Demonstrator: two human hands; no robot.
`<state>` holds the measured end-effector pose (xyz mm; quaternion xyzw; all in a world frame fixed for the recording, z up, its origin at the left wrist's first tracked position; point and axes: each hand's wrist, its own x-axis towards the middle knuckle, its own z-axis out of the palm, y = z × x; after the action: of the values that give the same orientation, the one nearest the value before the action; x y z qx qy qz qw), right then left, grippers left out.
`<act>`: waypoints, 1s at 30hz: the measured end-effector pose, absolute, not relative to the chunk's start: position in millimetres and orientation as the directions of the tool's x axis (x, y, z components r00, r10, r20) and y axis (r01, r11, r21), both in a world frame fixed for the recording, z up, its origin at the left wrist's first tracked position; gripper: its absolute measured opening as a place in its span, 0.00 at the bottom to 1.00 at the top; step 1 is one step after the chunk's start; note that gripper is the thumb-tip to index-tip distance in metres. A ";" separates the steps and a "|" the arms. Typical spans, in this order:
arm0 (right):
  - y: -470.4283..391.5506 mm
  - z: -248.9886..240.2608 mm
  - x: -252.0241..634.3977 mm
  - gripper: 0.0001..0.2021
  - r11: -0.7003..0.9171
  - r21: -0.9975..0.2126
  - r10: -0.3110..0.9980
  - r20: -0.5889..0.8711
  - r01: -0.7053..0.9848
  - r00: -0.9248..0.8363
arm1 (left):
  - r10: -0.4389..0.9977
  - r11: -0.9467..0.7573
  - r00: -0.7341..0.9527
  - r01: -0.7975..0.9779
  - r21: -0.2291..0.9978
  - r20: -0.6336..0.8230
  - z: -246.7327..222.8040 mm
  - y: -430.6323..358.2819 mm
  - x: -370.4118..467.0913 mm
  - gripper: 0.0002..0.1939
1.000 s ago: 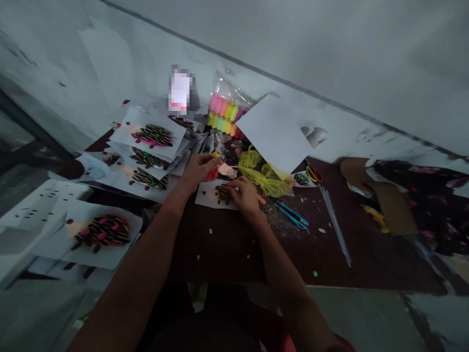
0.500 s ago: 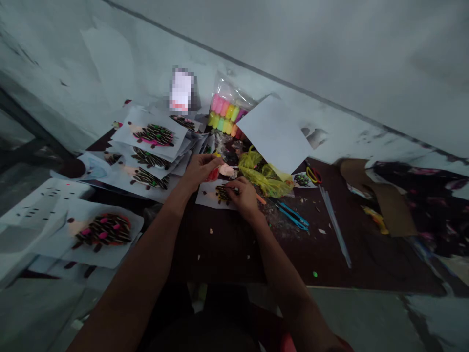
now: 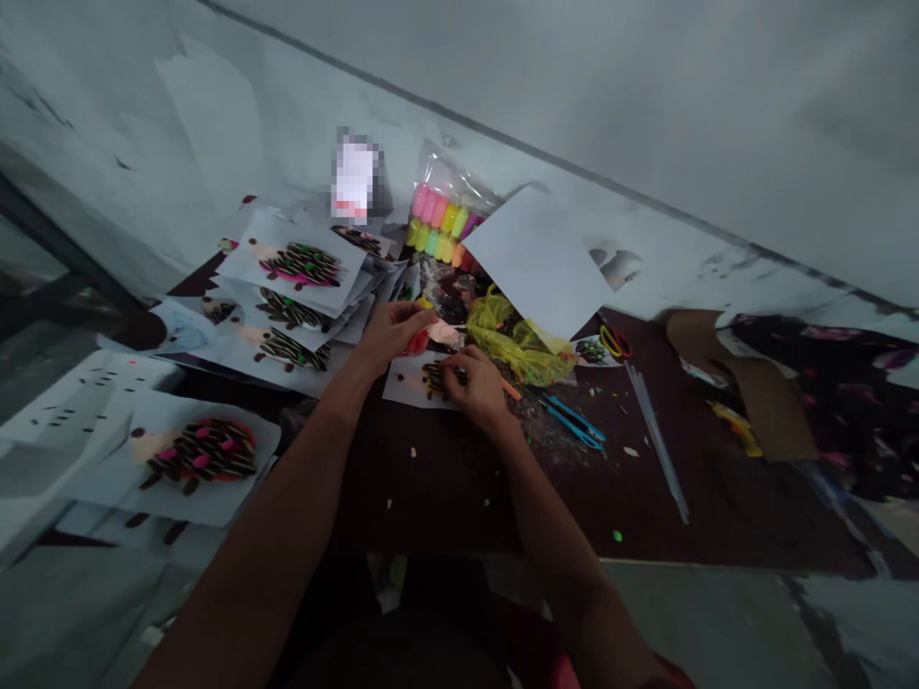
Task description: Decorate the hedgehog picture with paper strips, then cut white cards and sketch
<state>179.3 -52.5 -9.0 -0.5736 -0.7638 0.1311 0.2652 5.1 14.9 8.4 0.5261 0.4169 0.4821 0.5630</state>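
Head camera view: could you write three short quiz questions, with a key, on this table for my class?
1. True or false: the right hand is at the small hedgehog sheet.
2. What colour is the tool lying between the right hand and the translucent rods? A) red B) blue C) white
3. Fill in: the pale pink lump lies between the left hand and the yellow plastic ____.
Key: 1 true; 2 B; 3 bag.

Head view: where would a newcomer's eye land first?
Probably on the bright pixelated rectangle by the wall, and the large blank sheet right of centre. Then come the hedgehog pictures piled at left. In the middle, the right hand is over a smaller hedgehog picture.
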 end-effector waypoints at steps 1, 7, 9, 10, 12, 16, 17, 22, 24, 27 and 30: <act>-52.5 -9.3 180.0 0.10 0.307 -0.502 0.945 0.258 0.809 -0.198 | 0.982 -0.019 0.187 -0.098 0.995 0.037 8.5 14.9 4.7 0.16; -50.5 -10.5 183.4 0.10 0.319 -0.544 0.933 0.326 0.776 -0.155 | 0.981 -0.060 0.186 -0.020 0.998 0.063 7.8 15.7 3.2 0.15; -50.5 -8.9 182.1 0.09 0.336 -0.612 0.921 0.373 0.716 -0.114 | 0.977 -0.100 0.191 0.021 0.995 0.094 6.9 15.9 4.0 0.16; -50.9 -7.8 180.9 0.08 0.346 -0.655 0.917 0.389 0.672 -0.092 | 0.973 -0.120 0.202 0.044 0.992 0.109 6.5 15.7 4.6 0.17; -52.3 -5.3 177.8 0.10 0.359 -0.736 0.915 0.400 0.574 -0.059 | 0.962 -0.161 0.238 0.095 0.982 0.135 5.9 14.9 6.2 0.18; -55.0 -2.9 171.5 0.13 0.357 -0.817 0.924 0.381 0.453 -0.041 | 0.932 -0.253 0.310 0.179 0.951 0.189 5.0 11.8 10.5 0.20; -55.3 -3.0 170.5 0.13 0.355 -0.826 0.924 0.381 0.438 -0.031 | 0.925 -0.276 0.321 0.191 0.942 0.205 4.8 11.0 11.8 0.20; -56.4 -2.4 169.2 0.10 0.376 -0.821 0.912 0.410 0.431 -0.015 | 0.902 -0.347 0.352 0.250 0.904 0.249 3.9 8.7 17.5 0.21; -57.9 -0.2 169.1 0.09 0.403 -0.796 0.898 0.439 0.452 -0.027 | 0.902 -0.362 0.348 0.282 0.889 0.257 3.7 8.6 18.8 0.20; -61.0 4.3 168.9 0.07 0.424 -0.749 0.882 0.469 0.509 -0.044 | 0.902 -0.380 0.337 0.322 0.867 0.270 3.7 8.5 19.8 0.20; -64.0 8.5 169.0 0.08 0.427 -0.682 0.876 0.474 0.594 -0.086 | 0.909 -0.384 0.311 0.363 0.849 0.278 4.1 8.3 20.1 0.20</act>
<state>169.0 -64.0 8.5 -0.5109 -0.7193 0.1594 0.4428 20.1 8.3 4.1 0.7322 0.4344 0.3948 0.3456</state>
